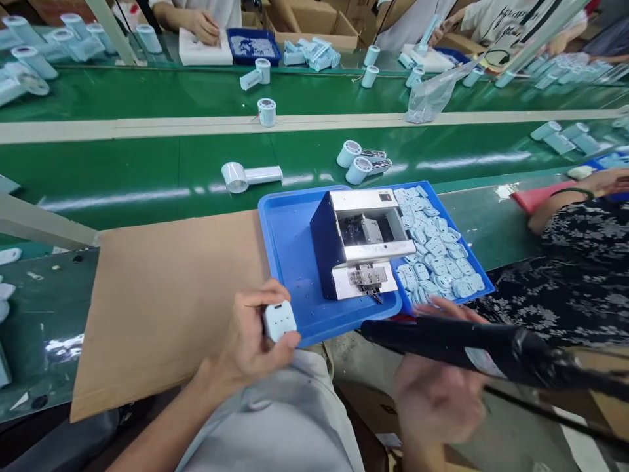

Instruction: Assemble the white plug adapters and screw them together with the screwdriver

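The person's left hand (250, 334) pinches a pale-blue plastic housing (280, 320) between thumb and fingers, holding it over the near edge of a cardboard sheet (167, 308). The right hand (437, 393), well apart to the right, is closed around a black electric screwdriver (466, 344), which lies roughly level, its tip end beside the near rim of a blue tray (280, 262). An automatic screw feeder (361, 239) stands in that tray, with loose screws (299, 262) scattered on the left of the tray floor. Stacked pale-blue housings (432, 255) fill a second blue tray (442, 288) to the right. Assembled units (251, 177) lie on the green conveyor belt (122, 164) beyond. A co-worker's floral sleeve (580, 242) shows at right.
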### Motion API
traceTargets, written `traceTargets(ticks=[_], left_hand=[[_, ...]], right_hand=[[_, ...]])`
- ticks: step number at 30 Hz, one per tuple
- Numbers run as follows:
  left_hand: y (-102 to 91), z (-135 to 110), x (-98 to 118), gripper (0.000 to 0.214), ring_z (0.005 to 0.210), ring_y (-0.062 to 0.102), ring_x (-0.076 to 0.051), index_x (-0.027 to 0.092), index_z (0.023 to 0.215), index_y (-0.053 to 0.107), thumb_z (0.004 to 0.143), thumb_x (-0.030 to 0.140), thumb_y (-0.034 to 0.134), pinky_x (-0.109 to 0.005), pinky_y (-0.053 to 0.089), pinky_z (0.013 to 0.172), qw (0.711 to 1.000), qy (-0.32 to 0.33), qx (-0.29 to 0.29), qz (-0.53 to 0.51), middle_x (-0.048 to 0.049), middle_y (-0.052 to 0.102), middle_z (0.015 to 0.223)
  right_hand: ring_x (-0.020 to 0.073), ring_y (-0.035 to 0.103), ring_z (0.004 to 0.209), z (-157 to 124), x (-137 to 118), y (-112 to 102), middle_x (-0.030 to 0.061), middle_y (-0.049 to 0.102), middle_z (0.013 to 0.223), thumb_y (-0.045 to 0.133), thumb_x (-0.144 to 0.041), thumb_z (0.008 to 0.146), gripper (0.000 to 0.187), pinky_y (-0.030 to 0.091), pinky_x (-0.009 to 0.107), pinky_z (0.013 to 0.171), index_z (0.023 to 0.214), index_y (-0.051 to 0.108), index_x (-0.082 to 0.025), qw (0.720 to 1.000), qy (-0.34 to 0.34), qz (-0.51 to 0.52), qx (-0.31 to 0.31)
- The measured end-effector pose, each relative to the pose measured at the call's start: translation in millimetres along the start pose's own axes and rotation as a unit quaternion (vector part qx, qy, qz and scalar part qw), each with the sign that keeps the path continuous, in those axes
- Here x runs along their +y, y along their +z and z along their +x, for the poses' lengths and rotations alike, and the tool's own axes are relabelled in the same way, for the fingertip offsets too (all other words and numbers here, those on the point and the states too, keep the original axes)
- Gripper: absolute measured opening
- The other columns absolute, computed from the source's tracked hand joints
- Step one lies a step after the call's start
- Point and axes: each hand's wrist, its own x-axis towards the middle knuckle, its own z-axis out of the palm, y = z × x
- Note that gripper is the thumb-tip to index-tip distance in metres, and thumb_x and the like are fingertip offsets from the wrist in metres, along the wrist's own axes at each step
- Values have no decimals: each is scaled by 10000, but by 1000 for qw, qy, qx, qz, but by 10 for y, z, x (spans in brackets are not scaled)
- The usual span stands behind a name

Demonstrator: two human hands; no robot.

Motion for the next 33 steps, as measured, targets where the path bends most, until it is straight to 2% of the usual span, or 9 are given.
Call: traceTargets(ticks=[4,8,13,15,18,22,25,28,33], left_hand=[[15,-78,-142,388,730,611,-140,300,1348,485,1089,446,733,-222,463,598,1000,-4,-3,24,9,606,962],[83,-56,-165,394,678,635,-160,284,1317,557,1034,424,792,-288,520,635,998,10,-21,52,7,664,897],[99,-19,-183,342,628,620,-149,268,1309,599,1047,401,775,-243,440,578,997,26,-35,64,36,645,791],[102,-42,-197,352,589,595,-136,268,1304,604,1035,401,788,-235,420,560,997,27,-24,72,48,646,776],[111,-89,-218,396,556,576,-123,260,1299,598,1027,458,807,-245,427,561,998,4,-22,66,34,692,815],[112,-111,-225,481,597,609,-125,254,1303,592,1031,579,822,-243,404,566,998,-12,-34,52,9,727,871],[105,-88,-198,493,589,594,-116,245,1282,608,1029,612,819,-234,384,555,997,-21,-43,59,35,700,827],[99,-57,-153,367,549,539,-101,234,1218,629,1063,536,769,-237,329,530,994,-39,-63,82,58,652,776],[109,-37,-112,338,555,557,-124,243,1266,579,1066,464,739,-254,328,541,995,-8,-46,92,67,645,760]], right_hand=[[316,683,953,-69,55,-147,129,657,1053,779,-573,991,625,662,516,821,1554,646,-334,998,6,23,65],[196,507,748,70,-61,2,36,480,955,656,-495,1110,456,557,350,640,1562,635,-444,986,-35,67,149],[114,458,652,618,-375,202,23,540,1468,508,-435,1193,426,457,320,481,1539,658,-635,948,-149,-22,279],[84,473,647,833,-418,217,2,565,1456,505,-366,1202,427,458,286,486,1470,716,-624,941,-190,-29,279],[53,507,661,1065,-359,203,35,549,1337,547,-316,1188,331,466,236,491,1407,762,-441,942,-243,17,231],[37,544,655,1193,-228,196,51,497,1252,509,-259,1163,316,490,232,513,1461,616,-270,950,-243,21,194],[33,558,637,1144,-230,215,36,496,1219,538,-242,1150,368,503,233,521,1517,532,-281,958,-241,27,154],[54,550,640,1012,-368,266,23,513,1215,646,-394,1149,311,520,251,517,1457,637,-350,969,-196,35,145],[74,599,727,972,-542,311,17,537,1385,555,-400,1203,291,548,267,495,1224,843,-432,947,-217,42,233]])
